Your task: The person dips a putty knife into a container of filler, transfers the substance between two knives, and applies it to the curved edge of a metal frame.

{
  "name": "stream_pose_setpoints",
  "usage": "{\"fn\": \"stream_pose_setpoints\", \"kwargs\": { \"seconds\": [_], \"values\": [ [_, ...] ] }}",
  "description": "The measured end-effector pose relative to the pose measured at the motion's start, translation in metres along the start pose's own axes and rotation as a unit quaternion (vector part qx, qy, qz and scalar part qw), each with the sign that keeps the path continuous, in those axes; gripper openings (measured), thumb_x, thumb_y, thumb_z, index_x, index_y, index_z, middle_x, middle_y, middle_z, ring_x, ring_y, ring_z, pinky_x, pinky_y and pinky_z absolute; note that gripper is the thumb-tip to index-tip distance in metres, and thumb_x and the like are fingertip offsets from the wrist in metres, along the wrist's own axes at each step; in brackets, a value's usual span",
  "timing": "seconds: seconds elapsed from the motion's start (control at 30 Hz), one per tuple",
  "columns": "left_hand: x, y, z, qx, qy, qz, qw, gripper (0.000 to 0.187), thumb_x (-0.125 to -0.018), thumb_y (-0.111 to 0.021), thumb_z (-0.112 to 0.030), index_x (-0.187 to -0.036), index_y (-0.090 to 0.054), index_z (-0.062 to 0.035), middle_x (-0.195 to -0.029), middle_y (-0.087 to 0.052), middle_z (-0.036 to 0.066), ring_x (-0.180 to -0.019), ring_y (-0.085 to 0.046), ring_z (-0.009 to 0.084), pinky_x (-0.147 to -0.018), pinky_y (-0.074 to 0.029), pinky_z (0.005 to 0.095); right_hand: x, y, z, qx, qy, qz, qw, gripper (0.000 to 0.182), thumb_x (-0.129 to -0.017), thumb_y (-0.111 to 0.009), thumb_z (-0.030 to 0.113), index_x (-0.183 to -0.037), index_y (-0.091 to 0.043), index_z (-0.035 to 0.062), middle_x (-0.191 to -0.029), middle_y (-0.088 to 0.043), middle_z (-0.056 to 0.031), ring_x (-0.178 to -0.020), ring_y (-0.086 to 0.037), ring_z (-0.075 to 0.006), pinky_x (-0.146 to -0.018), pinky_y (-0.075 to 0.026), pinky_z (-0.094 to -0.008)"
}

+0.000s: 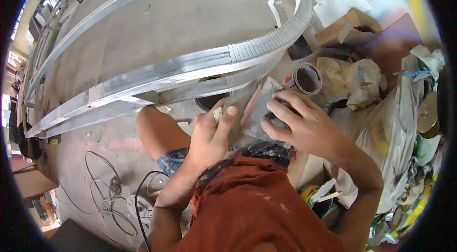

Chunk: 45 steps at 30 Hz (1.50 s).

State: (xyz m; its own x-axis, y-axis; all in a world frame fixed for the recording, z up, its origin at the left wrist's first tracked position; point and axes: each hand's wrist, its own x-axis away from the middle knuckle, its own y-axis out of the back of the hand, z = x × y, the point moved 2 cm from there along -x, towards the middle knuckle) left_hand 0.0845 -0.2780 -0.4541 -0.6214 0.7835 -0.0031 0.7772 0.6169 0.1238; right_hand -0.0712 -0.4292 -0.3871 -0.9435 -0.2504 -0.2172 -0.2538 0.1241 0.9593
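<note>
My left hand point(211, 138) is closed in front of my lap, thumb up, round a small pale piece point(217, 114), perhaps a tool's handle; most of it is hidden. My right hand point(304, 126) grips a flat grey plate point(259, 121) from its right side, with bent fingers over its face. A pinkish strip point(251, 105) runs along the plate's left edge. The two hands are close together, with the plate between them. Just beyond them stands a long metal frame point(166, 73), whose curved corner point(271, 42) is ribbed with narrow segments.
An open can point(307, 79) with a dark inside stands beyond my right hand. Crumpled bags point(352, 78), a torn cardboard box point(350, 28) and plastic sheeting point(381, 123) crowd the right side. A loose cable point(102, 195) lies coiled on the floor at left.
</note>
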Motion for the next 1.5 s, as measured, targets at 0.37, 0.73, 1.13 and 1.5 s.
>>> {"fn": "stream_pose_setpoints", "kwargs": {
  "seconds": [0.37, 0.73, 1.13, 1.5],
  "values": [
    [0.001, 0.003, 0.004, 0.069, 0.032, 0.03, 0.997, 0.037, -0.101, -0.05, -0.034, -0.097, -0.065, -0.0002, -0.067, -0.057, -0.004, -0.066, -0.048, 0.0055, -0.057, -0.039, 0.0249, 0.007, -0.014, 0.02, -0.05, -0.073, -0.095, 0.991, 0.031, -0.077, -0.061, 0.021, -0.108, -0.061, 0.0176, -0.112, -0.055, -0.0087, -0.109, -0.056, -0.0299, -0.09, -0.051, -0.0406],
    [-0.003, -0.045, 0.033, 0.567, 0.21, 0.044, 0.796, 0.042, -0.097, -0.054, -0.023, -0.13, -0.048, 0.0009, -0.12, -0.06, 0.014, -0.106, -0.062, 0.0231, -0.09, -0.051, 0.037, 0.024, -0.102, 0.049, -0.537, -0.341, -0.31, 0.707, 0.035, -0.066, -0.074, 0.001, -0.099, -0.067, 0.0096, -0.12, -0.05, -0.0145, -0.112, -0.049, -0.0343, -0.094, -0.041, -0.0461],
    [-0.017, -0.034, 0.04, 0.275, 0.197, -0.193, 0.921, 0.032, -0.101, -0.048, -0.036, -0.111, -0.056, -0.007, -0.092, -0.055, 0.001, -0.083, -0.049, 0.0107, -0.079, -0.042, 0.0273, 0.067, -0.094, 0.055, -0.169, -0.49, -0.429, 0.74, 0.03, -0.091, -0.061, 0.01, -0.116, -0.052, -0.0025, -0.109, -0.059, -0.0114, -0.091, -0.061, -0.018, -0.075, -0.052, -0.0315],
    [0.001, -0.022, 0.053, -0.121, -0.071, 0.106, 0.984, 0.03, -0.096, -0.052, -0.019, -0.121, -0.06, -0.0053, -0.096, -0.064, 0.024, -0.088, -0.066, 0.0304, -0.076, -0.051, 0.0372, 0.016, -0.081, 0.023, -0.327, -0.504, -0.408, 0.687, 0.041, -0.082, -0.07, 0.01, -0.119, -0.056, -0.0006, -0.108, -0.064, -0.0149, -0.09, -0.065, -0.0238, -0.077, -0.054, -0.0333]
  ]
}}
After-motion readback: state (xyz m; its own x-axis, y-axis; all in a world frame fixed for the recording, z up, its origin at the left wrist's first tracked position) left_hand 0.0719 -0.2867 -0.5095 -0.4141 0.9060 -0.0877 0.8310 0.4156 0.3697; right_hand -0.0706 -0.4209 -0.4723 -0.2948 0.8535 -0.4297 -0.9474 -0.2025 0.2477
